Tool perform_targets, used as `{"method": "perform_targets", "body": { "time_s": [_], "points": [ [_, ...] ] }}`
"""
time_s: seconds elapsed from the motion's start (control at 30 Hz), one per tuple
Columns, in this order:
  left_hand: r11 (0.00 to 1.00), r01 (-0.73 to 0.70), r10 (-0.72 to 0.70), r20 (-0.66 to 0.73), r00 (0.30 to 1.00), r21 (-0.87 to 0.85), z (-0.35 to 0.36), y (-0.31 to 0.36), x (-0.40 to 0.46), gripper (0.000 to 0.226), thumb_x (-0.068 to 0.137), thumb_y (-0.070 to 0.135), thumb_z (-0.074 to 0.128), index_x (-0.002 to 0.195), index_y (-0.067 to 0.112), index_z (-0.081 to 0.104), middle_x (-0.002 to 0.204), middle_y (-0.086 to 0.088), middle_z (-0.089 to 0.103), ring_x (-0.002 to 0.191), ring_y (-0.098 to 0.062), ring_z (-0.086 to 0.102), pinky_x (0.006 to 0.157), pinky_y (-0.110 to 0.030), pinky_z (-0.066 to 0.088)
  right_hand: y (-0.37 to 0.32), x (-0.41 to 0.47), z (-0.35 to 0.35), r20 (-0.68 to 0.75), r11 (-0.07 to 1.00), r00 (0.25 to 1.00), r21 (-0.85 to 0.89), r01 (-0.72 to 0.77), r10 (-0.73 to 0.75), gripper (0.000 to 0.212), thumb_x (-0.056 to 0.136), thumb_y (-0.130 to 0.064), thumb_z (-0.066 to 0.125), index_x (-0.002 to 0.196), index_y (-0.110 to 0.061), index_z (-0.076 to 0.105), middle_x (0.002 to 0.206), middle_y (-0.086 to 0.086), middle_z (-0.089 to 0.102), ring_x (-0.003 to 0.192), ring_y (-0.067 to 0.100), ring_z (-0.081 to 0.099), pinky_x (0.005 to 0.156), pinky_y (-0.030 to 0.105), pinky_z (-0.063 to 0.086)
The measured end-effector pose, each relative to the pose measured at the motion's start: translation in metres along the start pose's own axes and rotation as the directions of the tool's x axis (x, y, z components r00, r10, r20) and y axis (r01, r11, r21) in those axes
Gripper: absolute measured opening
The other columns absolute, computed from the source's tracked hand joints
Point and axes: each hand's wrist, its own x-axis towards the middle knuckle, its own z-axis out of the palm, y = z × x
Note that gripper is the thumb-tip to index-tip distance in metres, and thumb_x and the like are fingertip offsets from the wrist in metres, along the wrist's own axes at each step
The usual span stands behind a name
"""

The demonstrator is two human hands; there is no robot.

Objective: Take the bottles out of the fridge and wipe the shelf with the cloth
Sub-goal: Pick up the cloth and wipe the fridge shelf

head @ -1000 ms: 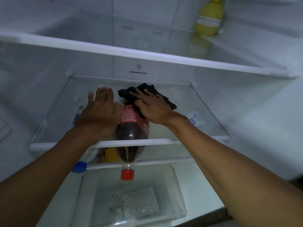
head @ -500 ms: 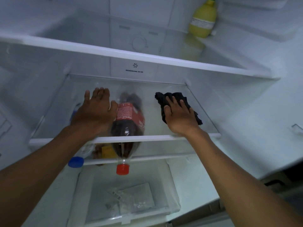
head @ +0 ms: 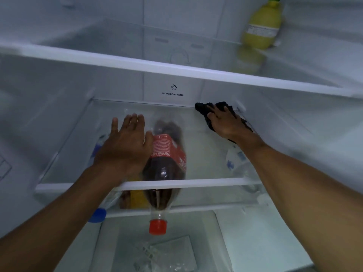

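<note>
right hand (head: 225, 125), fingers flat, presses crumpled black cloth (head: 202, 109) on clear glass shelf (head: 206, 182); left hand (head: 125, 148) rests there, fingers straight.

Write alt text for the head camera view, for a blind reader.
Inside a fridge, the right hand presses a black cloth into the back right corner of a glass shelf while the left hand lies flat on it. A cola bottle lies underneath, red cap forward.

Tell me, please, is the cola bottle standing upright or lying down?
Lying down: the cola bottle rests lengthwise, red cap toward the fridge front.
</note>
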Motion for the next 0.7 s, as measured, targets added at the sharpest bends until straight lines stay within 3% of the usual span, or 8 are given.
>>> {"method": "perform_targets", "body": {
  "time_s": [0.07, 0.13, 0.3, 0.43, 0.6, 0.7],
  "points": [
    [1.0, 0.011, -0.011, 0.022, 1.0, 0.019, 0.0, -0.003, 0.0, 0.057, 0.101, 0.034, 0.019, 0.151, 0.006, 0.008, 0.161, -0.01, 0.008, 0.148, -0.021, 0.001, 0.119, -0.04, -0.009, -0.015, 0.004, 0.005, 0.015, 1.0, 0.999, -0.001, 0.031, -0.031, 0.055, 0.103, -0.046, 0.016, 0.157, -0.037, 0.012, 0.166, -0.006, 0.011, 0.153, 0.02, 0.006, 0.123, 0.047, 0.007],
    [1.0, 0.005, -0.005, -0.007, 1.0, 0.006, 0.0, -0.005, 0.001, 0.056, 0.101, 0.031, 0.019, 0.149, 0.003, 0.013, 0.16, -0.013, 0.012, 0.148, -0.025, 0.005, 0.118, -0.042, -0.007, -0.04, 0.005, 0.012, 0.037, 0.996, 0.995, -0.006, 0.092, -0.092, 0.053, 0.105, -0.043, 0.02, 0.157, -0.038, 0.015, 0.166, -0.012, 0.01, 0.153, 0.018, 0.006, 0.122, 0.047, 0.004],
    [0.999, 0.04, -0.039, 0.057, 0.998, -0.023, -0.005, -0.003, -0.003, 0.07, 0.091, 0.037, 0.003, 0.149, -0.002, 0.004, 0.16, -0.016, 0.004, 0.148, -0.025, -0.001, 0.119, -0.039, -0.008, -0.093, -0.019, 0.034, 0.091, 0.963, 0.959, 0.062, 0.264, -0.269, 0.051, 0.105, -0.042, 0.022, 0.156, -0.039, 0.02, 0.165, -0.015, 0.011, 0.153, 0.015, 0.004, 0.122, 0.045, -0.002],
    [0.999, -0.022, 0.021, 0.038, 0.999, 0.032, -0.01, 0.0, -0.008, 0.074, 0.088, 0.034, -0.003, 0.143, -0.01, 0.02, 0.156, -0.027, 0.009, 0.146, -0.037, 0.005, 0.118, -0.045, -0.004, -0.094, -0.063, 0.034, 0.082, 0.941, 0.942, 0.125, 0.314, -0.325, 0.05, 0.106, -0.039, 0.024, 0.155, -0.038, 0.024, 0.165, -0.015, 0.014, 0.152, 0.01, 0.005, 0.121, 0.041, -0.001],
    [0.99, 0.037, -0.047, -0.071, 0.996, -0.139, -0.014, 0.004, -0.007, 0.051, 0.1, 0.021, 0.027, 0.14, -0.01, 0.028, 0.149, -0.03, 0.029, 0.14, -0.042, 0.022, 0.116, -0.05, 0.008, -0.077, -0.117, 0.024, 0.073, 0.955, 0.953, 0.075, 0.288, -0.294, 0.048, 0.106, -0.042, 0.024, 0.154, -0.042, 0.023, 0.164, -0.018, 0.015, 0.152, 0.01, 0.004, 0.123, 0.042, 0.001],
    [0.98, 0.06, -0.074, -0.067, 0.995, -0.188, -0.019, 0.008, -0.017, 0.049, 0.101, 0.022, 0.03, 0.145, -0.001, 0.026, 0.155, -0.019, 0.024, 0.144, -0.033, 0.016, 0.117, -0.043, 0.006, -0.066, -0.129, 0.018, 0.064, 0.968, 0.966, 0.038, 0.247, -0.249, 0.049, 0.105, -0.042, 0.022, 0.155, -0.041, 0.022, 0.165, -0.014, 0.016, 0.153, 0.015, 0.006, 0.123, 0.045, 0.005]
  ]
}}
